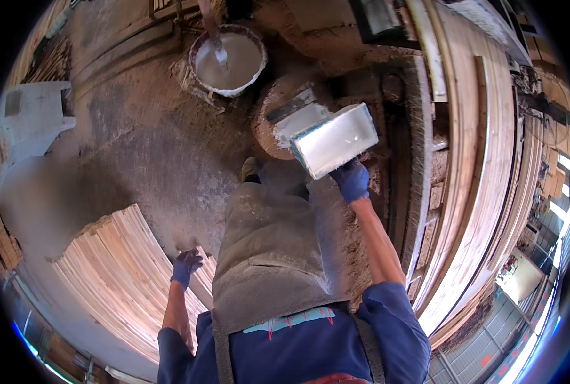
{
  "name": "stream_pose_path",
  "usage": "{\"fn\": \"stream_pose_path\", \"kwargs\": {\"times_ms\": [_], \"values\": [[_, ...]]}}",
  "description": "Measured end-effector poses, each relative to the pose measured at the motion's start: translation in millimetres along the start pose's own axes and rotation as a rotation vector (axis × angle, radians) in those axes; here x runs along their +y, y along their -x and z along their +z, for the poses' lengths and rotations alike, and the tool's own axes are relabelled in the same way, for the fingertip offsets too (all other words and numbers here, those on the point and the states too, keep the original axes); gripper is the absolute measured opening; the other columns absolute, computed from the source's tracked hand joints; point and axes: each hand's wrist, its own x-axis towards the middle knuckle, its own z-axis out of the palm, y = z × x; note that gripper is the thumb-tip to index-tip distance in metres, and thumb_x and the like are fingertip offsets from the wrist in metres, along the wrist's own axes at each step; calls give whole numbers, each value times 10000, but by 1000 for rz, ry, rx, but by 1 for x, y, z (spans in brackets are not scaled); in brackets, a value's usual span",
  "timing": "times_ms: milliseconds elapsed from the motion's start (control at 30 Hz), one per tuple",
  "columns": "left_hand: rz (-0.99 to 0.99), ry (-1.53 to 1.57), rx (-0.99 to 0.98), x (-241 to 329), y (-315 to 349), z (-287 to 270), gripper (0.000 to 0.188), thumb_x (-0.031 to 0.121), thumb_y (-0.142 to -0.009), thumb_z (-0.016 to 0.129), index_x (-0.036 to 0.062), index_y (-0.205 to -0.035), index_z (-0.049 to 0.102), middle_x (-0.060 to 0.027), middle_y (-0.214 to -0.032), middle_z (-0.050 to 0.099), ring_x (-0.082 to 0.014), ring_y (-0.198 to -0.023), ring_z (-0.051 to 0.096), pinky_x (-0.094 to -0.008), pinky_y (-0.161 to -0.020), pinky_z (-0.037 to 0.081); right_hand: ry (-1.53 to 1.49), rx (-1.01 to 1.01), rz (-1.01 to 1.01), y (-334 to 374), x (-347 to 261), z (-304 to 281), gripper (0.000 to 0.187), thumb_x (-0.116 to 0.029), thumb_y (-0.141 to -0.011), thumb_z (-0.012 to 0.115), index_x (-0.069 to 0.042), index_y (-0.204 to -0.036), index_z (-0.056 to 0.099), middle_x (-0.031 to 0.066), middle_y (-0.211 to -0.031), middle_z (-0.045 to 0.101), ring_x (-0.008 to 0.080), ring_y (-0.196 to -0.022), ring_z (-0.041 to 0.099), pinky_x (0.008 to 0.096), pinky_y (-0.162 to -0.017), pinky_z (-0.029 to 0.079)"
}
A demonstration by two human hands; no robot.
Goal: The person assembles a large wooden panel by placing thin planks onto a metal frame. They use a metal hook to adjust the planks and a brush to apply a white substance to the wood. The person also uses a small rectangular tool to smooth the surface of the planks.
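Container [336, 142] in Hand, Wood-Shop Job Looks Partly Done

A worker's gloved right hand [351, 180] grips a rectangular white container by its near side, the fingers largely hidden behind it, beside a round, dust-covered surface [267, 131]. A flat tool with a dark edge [290, 105] lies there near a pale patch. The container is tilted, its glossy white face turned up; whether anything remains inside cannot be told.

The gloved left hand [187, 265], fingers bent, is at the ends of pale timber strips [115, 265]. Whether it pinches one or merely rests there cannot be told from this angle.

Farther off, a bucket [233, 93] with a crusted rim holds whitish liquid [241, 61], a brush-like tool [219, 51] dipped into it. Long planks [467, 217] lie stacked on the right.

Preparation appears finished: the liquid sits ready in its bucket and the container is already in hand. The rest looks open. No white coating can be made out on the strips at left, and the container has not been set down. By this view, handling of both container and timber seems left to complete.
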Motion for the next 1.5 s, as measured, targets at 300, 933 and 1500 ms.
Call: {"fn": "stream_pose_path", "kwargs": {"times_ms": [300,933,1500], "values": [[-231,11,242,-73,52,-50,390,433,-956,611,130,-1200,637,-80,-1013,722,-222,-834,693,-379,-750,518,393,-19,-25,-66,61,93,287,-305,-854,689,-30,-928,726,219,-904,706,436,-871,671,481,-711,539],[96,-246,-316,88,-74,95,326,364,-941,632,88,-1114,644,-147,-912,705,-335,-713,660,-431,-604,548,202,132,195,211,32,-94,547,-406,-874,646,-21,-1259,594,210,-1047,680,392,-920,661,473,-781,527],[423,-1056,-1326,-98,300,602,309,173,-1011,535,-79,-1159,635,-182,-1009,704,-266,-904,698,-402,-816,585,629,472,1044,635,413,-390,504,-209,-791,658,-93,-1267,537,152,-1192,629,324,-1130,602,526,-936,460]]}}
